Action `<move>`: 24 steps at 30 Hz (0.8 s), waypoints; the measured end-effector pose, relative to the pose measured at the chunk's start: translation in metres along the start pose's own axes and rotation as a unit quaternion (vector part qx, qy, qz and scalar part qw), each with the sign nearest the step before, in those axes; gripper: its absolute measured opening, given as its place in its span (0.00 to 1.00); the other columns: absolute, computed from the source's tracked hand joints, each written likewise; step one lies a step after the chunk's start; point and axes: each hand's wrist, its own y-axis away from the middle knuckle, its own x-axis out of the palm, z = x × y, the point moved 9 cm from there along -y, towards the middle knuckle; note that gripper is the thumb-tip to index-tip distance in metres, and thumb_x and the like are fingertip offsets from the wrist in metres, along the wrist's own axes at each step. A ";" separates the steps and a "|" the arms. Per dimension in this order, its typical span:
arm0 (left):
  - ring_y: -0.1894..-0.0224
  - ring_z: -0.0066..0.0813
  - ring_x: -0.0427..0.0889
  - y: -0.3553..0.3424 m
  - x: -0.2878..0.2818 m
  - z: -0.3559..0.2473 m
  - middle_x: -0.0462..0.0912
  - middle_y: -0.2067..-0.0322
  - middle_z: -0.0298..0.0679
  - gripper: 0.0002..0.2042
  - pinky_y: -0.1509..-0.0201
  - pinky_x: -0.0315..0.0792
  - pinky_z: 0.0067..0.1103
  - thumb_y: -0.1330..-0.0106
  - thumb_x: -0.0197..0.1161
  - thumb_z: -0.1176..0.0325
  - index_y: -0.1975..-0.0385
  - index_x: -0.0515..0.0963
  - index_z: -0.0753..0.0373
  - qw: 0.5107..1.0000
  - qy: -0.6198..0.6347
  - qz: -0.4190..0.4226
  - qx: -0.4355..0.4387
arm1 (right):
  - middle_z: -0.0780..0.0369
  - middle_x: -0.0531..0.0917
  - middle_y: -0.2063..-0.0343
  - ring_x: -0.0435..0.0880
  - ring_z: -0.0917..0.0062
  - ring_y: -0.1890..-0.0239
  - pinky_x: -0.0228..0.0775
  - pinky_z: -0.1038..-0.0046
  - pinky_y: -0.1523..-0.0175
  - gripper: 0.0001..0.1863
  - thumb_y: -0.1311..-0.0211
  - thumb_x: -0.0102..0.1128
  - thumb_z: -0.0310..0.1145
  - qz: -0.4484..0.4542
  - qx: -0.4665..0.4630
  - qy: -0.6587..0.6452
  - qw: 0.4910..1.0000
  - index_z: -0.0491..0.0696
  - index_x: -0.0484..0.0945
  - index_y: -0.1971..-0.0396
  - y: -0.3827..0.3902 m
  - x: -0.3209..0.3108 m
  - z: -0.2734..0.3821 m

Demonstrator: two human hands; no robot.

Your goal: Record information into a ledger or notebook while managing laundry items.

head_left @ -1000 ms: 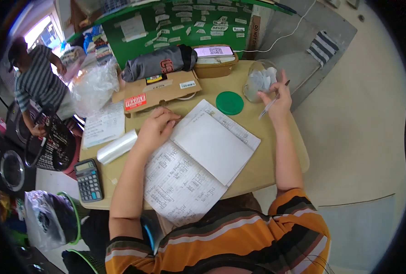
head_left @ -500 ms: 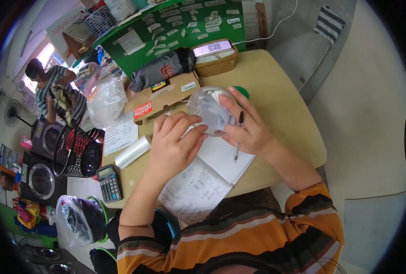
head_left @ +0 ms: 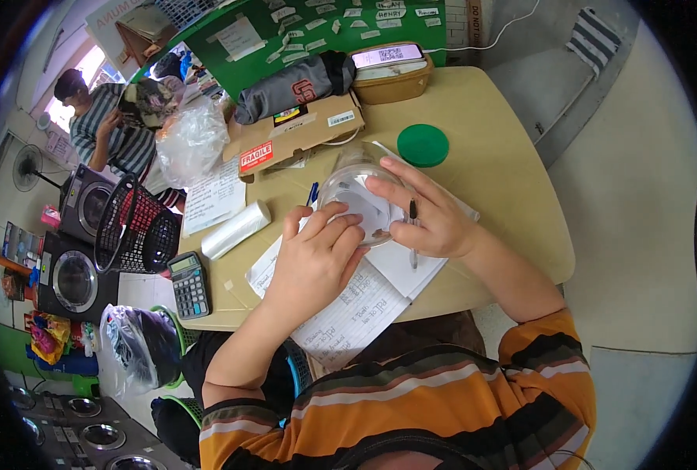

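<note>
A clear round jar (head_left: pixel 368 219) with white paper slips inside is held over the open notebook (head_left: pixel 341 313). My right hand (head_left: pixel 431 219) grips the jar's right side, with a pen (head_left: pixel 414 251) also between its fingers, pointing downward. My left hand (head_left: pixel 313 262) has bent fingers on the jar's near left rim, some tips at the opening. A round green lid (head_left: pixel 423 145) lies behind the jar. A blue pen (head_left: pixel 313 193) lies left of it.
Around the jar are a cardboard box (head_left: pixel 301 133), grey pouch (head_left: pixel 286 94), basket with phone (head_left: pixel 391 78), plastic roll (head_left: pixel 235 229), calculator (head_left: pixel 190 286) and paper sheet (head_left: pixel 207 207). A co-worker (head_left: pixel 106 125) holds cloth at the left, near a black laundry basket (head_left: pixel 133 231) and machines.
My right hand has brought the jar from the table's back right to over the notebook, and my left hand has come onto it. The co-worker now lifts cloth. The view has shifted.
</note>
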 end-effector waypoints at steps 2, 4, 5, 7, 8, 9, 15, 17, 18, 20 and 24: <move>0.43 0.33 0.74 0.003 0.005 0.002 0.82 0.56 0.35 0.12 0.41 0.63 0.38 0.42 0.68 0.65 0.61 0.78 0.60 1.000 0.002 0.015 -0.008 | 0.55 0.71 0.36 0.63 0.59 0.30 0.57 0.62 0.28 0.31 0.51 0.57 0.23 0.015 -0.020 0.024 0.999 0.40 0.72 0.41 0.000 0.003 0.004; 0.42 0.34 0.74 0.006 0.010 0.004 0.82 0.55 0.36 0.12 0.40 0.63 0.39 0.42 0.68 0.65 0.60 0.79 0.60 0.999 0.004 0.031 -0.016 | 0.62 0.73 0.37 0.63 0.61 0.30 0.62 0.62 0.30 0.20 0.45 0.58 0.25 0.044 0.011 0.019 0.999 0.43 0.76 0.50 0.000 0.010 -0.001; 0.42 0.35 0.74 0.007 0.014 0.004 0.82 0.54 0.36 0.13 0.39 0.63 0.39 0.43 0.68 0.66 0.60 0.79 0.60 0.999 0.007 0.039 -0.021 | 0.62 0.73 0.37 0.63 0.61 0.30 0.62 0.62 0.30 0.20 0.45 0.58 0.25 0.046 0.011 0.017 0.999 0.43 0.76 0.50 -0.001 0.010 -0.001; 0.41 0.36 0.74 0.007 0.016 0.005 0.81 0.53 0.37 0.13 0.38 0.63 0.39 0.44 0.68 0.68 0.59 0.79 0.60 0.999 0.009 0.045 -0.027 | 0.60 0.73 0.37 0.63 0.59 0.30 0.63 0.61 0.31 0.13 0.45 0.58 0.24 0.036 0.010 0.010 0.999 0.42 0.77 0.58 -0.003 0.007 -0.001; 0.41 0.36 0.74 0.006 0.017 0.006 0.81 0.52 0.38 0.14 0.38 0.63 0.39 0.43 0.68 0.67 0.57 0.79 0.61 0.998 0.007 0.048 -0.027 | 0.60 0.73 0.37 0.63 0.59 0.30 0.63 0.61 0.31 0.13 0.45 0.58 0.24 0.037 0.009 0.008 0.999 0.42 0.77 0.58 -0.002 0.007 -0.003; 0.41 0.36 0.74 0.005 0.018 0.006 0.81 0.51 0.38 0.15 0.37 0.63 0.39 0.43 0.68 0.67 0.56 0.79 0.61 0.998 0.006 0.050 -0.026 | 0.57 0.73 0.37 0.64 0.57 0.31 0.63 0.60 0.31 0.10 0.46 0.58 0.24 0.030 -0.018 0.041 0.999 0.43 0.76 0.62 -0.002 0.005 -0.002; 0.40 0.40 0.73 -0.010 0.020 0.008 0.79 0.48 0.42 0.17 0.36 0.63 0.37 0.43 0.68 0.66 0.54 0.79 0.64 0.998 -0.001 0.042 -0.037 | 0.51 0.71 0.36 0.66 0.50 0.33 0.63 0.57 0.32 0.14 0.54 0.68 0.25 -0.002 -0.022 0.058 0.998 0.44 0.69 0.75 -0.004 -0.004 -0.008; 0.41 0.41 0.73 -0.018 0.019 0.007 0.79 0.48 0.42 0.18 0.37 0.64 0.36 0.43 0.68 0.65 0.54 0.79 0.65 0.999 -0.001 0.031 -0.039 | 0.50 0.70 0.36 0.66 0.49 0.34 0.63 0.57 0.32 0.17 0.57 0.72 0.26 -0.016 -0.008 0.052 0.998 0.45 0.67 0.76 -0.005 -0.009 -0.011; 0.41 0.42 0.73 -0.022 0.019 0.007 0.79 0.48 0.43 0.18 0.37 0.64 0.35 0.43 0.68 0.65 0.54 0.79 0.66 0.999 0.002 0.021 -0.042 | 0.50 0.69 0.35 0.67 0.50 0.34 0.63 0.58 0.33 0.19 0.60 0.74 0.26 -0.028 0.006 0.043 0.999 0.45 0.67 0.75 -0.005 -0.012 -0.015; 0.42 0.41 0.73 -0.030 0.020 0.008 0.80 0.49 0.43 0.18 0.37 0.65 0.34 0.43 0.68 0.65 0.54 0.79 0.66 0.999 0.001 0.022 -0.045 | 0.49 0.68 0.35 0.67 0.50 0.34 0.63 0.58 0.33 0.21 0.62 0.76 0.26 -0.038 0.020 0.035 0.998 0.45 0.68 0.74 -0.005 -0.015 -0.021; 0.43 0.38 0.75 -0.043 0.031 0.012 0.81 0.50 0.43 0.18 0.39 0.67 0.32 0.42 0.68 0.64 0.55 0.80 0.68 0.992 0.006 0.098 -0.075 | 0.49 0.68 0.35 0.68 0.52 0.34 0.64 0.58 0.34 0.22 0.62 0.77 0.27 -0.058 0.033 0.032 0.997 0.45 0.68 0.72 -0.002 -0.021 -0.027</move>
